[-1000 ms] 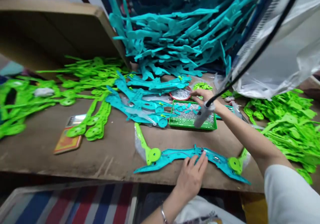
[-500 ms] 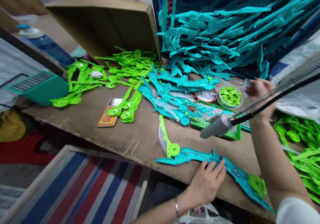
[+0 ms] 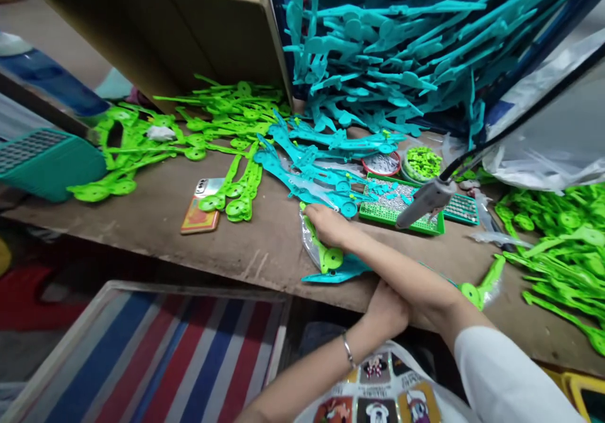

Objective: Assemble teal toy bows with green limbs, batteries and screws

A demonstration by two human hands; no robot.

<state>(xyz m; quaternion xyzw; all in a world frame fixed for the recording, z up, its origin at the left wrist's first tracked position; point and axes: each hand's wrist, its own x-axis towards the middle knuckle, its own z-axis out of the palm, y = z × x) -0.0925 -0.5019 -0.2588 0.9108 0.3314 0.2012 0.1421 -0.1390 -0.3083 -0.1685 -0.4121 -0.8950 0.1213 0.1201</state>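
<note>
Turquoise bow (image 3: 348, 270), lying crosswise, limbs (image 3: 491, 277) pointing away

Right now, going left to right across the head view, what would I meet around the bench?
Teal box → orange-backed phone → right hand → left hand → lime disc → large heap of lime parts.

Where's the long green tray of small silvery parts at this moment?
In the head view, the green tray is on the table, right of centre, just in front of the red basket, with a grey tool overlapping its right part.
</note>
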